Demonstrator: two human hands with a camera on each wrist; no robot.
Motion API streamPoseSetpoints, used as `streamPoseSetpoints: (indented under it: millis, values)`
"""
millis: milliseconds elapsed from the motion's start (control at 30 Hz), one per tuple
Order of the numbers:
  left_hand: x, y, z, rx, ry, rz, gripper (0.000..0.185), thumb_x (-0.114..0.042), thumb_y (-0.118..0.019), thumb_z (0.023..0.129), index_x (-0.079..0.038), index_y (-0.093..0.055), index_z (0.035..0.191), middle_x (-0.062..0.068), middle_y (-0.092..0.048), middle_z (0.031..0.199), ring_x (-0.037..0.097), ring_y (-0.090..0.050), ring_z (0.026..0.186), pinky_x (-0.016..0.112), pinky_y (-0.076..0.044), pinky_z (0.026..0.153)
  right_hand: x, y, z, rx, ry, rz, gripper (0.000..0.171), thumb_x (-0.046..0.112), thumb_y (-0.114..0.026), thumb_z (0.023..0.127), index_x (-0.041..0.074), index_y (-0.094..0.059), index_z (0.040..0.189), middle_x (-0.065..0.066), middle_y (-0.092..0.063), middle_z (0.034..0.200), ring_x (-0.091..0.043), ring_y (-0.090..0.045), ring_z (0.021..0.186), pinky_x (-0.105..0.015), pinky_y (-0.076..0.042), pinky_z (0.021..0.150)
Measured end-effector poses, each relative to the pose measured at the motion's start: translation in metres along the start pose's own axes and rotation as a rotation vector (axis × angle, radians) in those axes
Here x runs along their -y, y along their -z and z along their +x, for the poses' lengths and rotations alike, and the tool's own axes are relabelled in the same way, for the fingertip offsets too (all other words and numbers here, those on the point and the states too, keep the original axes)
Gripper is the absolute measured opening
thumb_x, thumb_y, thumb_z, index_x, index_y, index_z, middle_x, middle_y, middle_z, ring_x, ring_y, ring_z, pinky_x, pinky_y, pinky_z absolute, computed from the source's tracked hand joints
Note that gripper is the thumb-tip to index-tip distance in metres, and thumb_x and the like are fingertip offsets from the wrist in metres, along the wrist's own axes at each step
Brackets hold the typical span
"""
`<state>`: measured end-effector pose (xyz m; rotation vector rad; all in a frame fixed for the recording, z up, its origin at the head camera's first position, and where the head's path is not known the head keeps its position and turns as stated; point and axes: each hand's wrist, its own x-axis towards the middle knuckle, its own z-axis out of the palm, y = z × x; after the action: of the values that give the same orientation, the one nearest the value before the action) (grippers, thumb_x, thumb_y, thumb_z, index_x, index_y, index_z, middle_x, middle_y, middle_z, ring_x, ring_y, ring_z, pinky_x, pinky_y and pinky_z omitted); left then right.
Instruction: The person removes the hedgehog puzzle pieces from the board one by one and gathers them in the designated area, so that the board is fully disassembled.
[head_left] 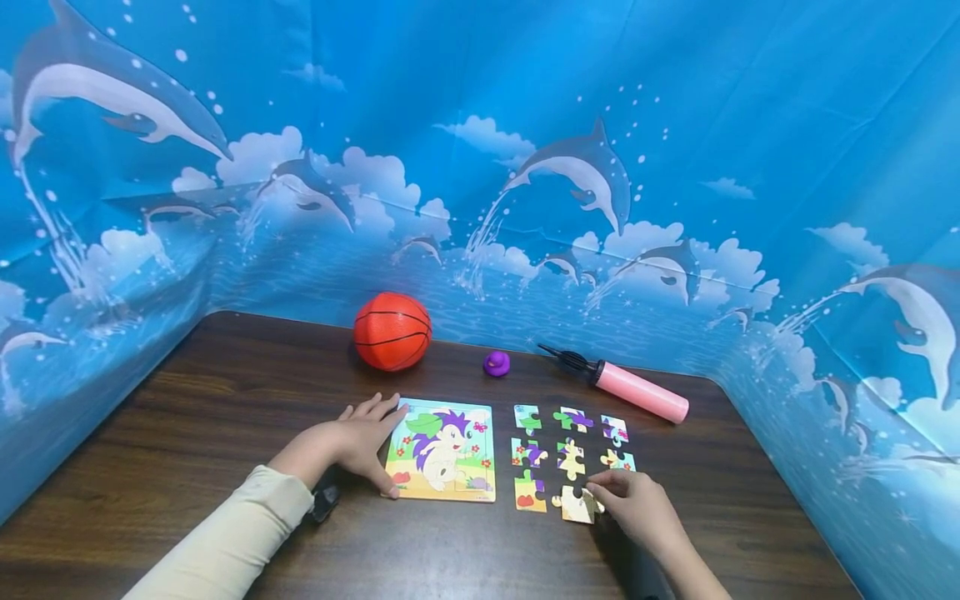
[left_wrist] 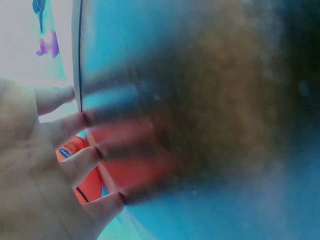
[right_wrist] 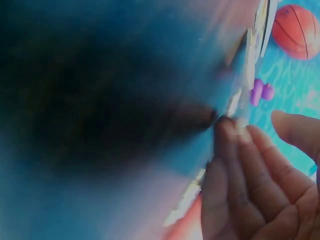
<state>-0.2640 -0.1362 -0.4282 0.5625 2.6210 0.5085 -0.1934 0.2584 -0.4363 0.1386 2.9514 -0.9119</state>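
A square puzzle board (head_left: 442, 457) with a purple hedgehog picture lies flat on the table. My left hand (head_left: 366, 442) rests at its left side, fingers spread toward the top corner and thumb at the bottom corner. To the board's right, several loose jigsaw pieces (head_left: 527, 452) are laid out in rows. My right hand (head_left: 636, 505) touches the right side of a cream puzzle piece (head_left: 577, 505) in the nearest row. In the right wrist view, its fingertips (right_wrist: 227, 124) are at the table and its thumb (right_wrist: 287, 127) stands apart from them. What lies beneath that hand is hidden.
At the back of the dark wooden table (head_left: 247, 383) sits a red-orange ball (head_left: 393, 332) with black lines. A small purple rubber duck (head_left: 497, 363) stands right of it. Farther right lies a pink hand pump (head_left: 641, 392). A blue dolphin-print cloth (head_left: 450, 100) hangs behind.
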Motion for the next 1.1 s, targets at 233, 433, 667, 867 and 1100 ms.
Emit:
streamPoseSetpoints:
  millis: [233,433,667,867,1100]
  values:
    - [0.002,0.000,0.000,-0.001,0.008,0.013,0.119,-0.049,-0.091,0.062,-0.001,-0.031,0.153,0.023,-0.017,0.161,0.047,-0.009,0.147,0.068,-0.010,0.113,0.031,-0.009,0.004,0.041,0.124,-0.190,0.018,0.027,-0.077,0.086,0.019,-0.075,0.102,0.005,-0.069,0.093,-0.013,-0.061,0.081,-0.045,-0.052,0.073]
    - [0.003,0.000,-0.001,-0.004,0.011,0.018,0.120,-0.051,-0.090,0.063,-0.002,-0.030,0.154,0.022,-0.016,0.162,0.047,-0.009,0.147,0.068,-0.010,0.114,0.074,-0.037,0.017,0.194,0.400,-0.186,0.033,0.025,-0.081,0.083,0.018,-0.073,0.114,0.000,-0.059,0.107,-0.015,-0.056,0.089,-0.036,-0.050,0.072]
    - [0.001,-0.004,0.002,-0.012,0.010,0.006,0.120,-0.052,-0.091,0.062,-0.003,-0.031,0.154,0.020,-0.018,0.162,0.045,-0.010,0.148,0.067,-0.010,0.114,0.109,-0.062,0.030,0.280,0.491,-0.330,0.063,0.045,-0.078,0.083,0.024,-0.060,0.139,-0.012,-0.045,0.143,-0.032,-0.043,0.129,-0.059,-0.037,0.106]
    - [0.001,-0.006,0.004,0.004,0.033,0.011,0.121,-0.053,-0.090,0.062,-0.005,-0.029,0.155,0.018,-0.016,0.163,0.043,-0.009,0.148,0.065,-0.010,0.116,0.112,-0.066,0.034,0.305,0.436,-0.302,0.056,0.045,-0.081,0.080,0.025,-0.066,0.130,-0.012,-0.040,0.150,-0.037,-0.035,0.137,-0.065,-0.027,0.110]
    - [0.001,-0.002,0.002,0.010,0.044,0.006,0.119,-0.050,-0.090,0.062,-0.006,-0.030,0.155,0.018,-0.016,0.163,0.043,-0.009,0.148,0.065,-0.011,0.115,0.113,-0.070,0.037,0.285,0.454,-0.232,0.046,0.039,-0.085,0.077,0.021,-0.068,0.115,-0.012,-0.044,0.146,-0.038,-0.036,0.135,-0.065,-0.028,0.108]
